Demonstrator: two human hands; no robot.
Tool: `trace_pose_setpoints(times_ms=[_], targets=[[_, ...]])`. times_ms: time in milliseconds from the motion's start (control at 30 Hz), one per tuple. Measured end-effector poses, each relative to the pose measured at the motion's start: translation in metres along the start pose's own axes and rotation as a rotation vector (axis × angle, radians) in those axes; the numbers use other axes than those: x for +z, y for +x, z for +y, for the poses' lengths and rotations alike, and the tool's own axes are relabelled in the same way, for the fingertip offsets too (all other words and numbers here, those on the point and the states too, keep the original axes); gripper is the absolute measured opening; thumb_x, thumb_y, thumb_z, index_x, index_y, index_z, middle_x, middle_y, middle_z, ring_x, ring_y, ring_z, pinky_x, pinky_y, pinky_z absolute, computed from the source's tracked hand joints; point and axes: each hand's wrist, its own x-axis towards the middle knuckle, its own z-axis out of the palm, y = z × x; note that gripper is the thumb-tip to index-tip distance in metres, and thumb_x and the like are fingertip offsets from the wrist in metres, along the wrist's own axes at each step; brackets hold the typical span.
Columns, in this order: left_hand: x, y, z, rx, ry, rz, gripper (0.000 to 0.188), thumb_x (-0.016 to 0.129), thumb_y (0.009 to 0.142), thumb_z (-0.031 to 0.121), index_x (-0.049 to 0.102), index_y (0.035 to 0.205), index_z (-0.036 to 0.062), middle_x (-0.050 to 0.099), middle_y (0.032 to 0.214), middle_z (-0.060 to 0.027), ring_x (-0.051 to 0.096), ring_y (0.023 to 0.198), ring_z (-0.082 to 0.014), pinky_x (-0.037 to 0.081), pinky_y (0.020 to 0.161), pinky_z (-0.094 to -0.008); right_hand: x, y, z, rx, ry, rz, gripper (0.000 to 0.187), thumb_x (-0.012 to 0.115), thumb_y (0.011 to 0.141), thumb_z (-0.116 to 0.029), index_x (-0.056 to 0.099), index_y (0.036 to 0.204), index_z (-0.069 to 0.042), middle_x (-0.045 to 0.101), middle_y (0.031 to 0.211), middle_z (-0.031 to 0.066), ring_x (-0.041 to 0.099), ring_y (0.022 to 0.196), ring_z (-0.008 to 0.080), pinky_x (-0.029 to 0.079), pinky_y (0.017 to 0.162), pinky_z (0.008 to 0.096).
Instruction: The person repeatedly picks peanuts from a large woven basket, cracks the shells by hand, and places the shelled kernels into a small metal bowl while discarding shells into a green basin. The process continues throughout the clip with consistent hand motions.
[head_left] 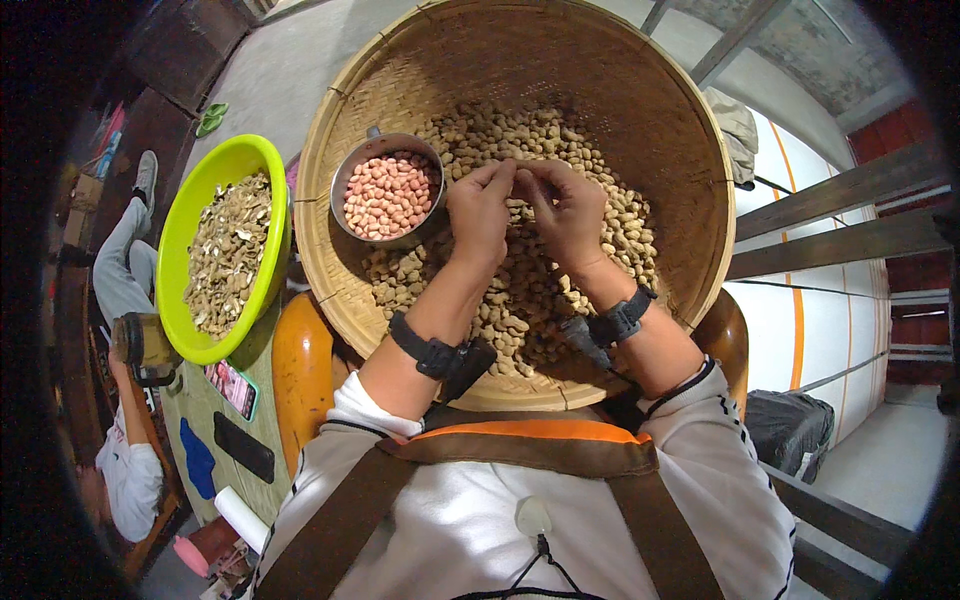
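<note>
My left hand [479, 212] and my right hand [570, 215] meet over a large round woven bamboo basket [610, 65]. The fingertips of both are pinched together, and whatever lies between them is hidden. Beneath them spreads a heap of unshelled peanuts [500, 335]. To the left of my left hand, inside the basket, stands a round metal pot [403, 141] filled with pinkish shelled peanuts [388, 197]. Further left, a bright green basin [235, 155] contains broken peanut shells [228, 260]. Each wrist wears a black band.
On a low table [190, 390] at the left are a lit phone [232, 388], a dark phone [244, 447], a blue cloth-like item [197, 458] and a glass jug [143, 350]. Another person [130, 460] sits beyond. Wooden bars [840, 245] run along the right.
</note>
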Motion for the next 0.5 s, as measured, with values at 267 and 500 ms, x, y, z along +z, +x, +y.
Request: trace_pose_setpoints(times_ms=[267,500], targets=[[0.002,0.001,0.003,0.038,0.042,-0.032,0.024,0.064,0.092,0.019,0.069,0.098,-0.0037,0.067,0.083,-0.0029,0.057,0.072,-0.008,0.046,0.068,-0.025,-0.006,0.012,-0.003,0.325,0.348,-0.051,0.016,0.063,0.091,-0.01,0.068,0.102,0.0,0.07,0.088,0.0056,0.065,0.077,0.0103,0.054,0.068,0.0256],[0.005,-0.001,0.008,0.272,0.265,-0.069,0.022,0.07,0.087,0.015,0.07,0.1,-0.0015,0.067,0.083,-0.0034,0.058,0.074,-0.0078,0.047,0.068,-0.0248,-0.016,0.019,-0.002,0.486,0.631,-0.052,0.016,0.062,0.093,-0.013,0.065,0.104,-0.001,0.067,0.094,0.0047,0.064,0.082,0.0102,0.055,0.072,0.0264]])
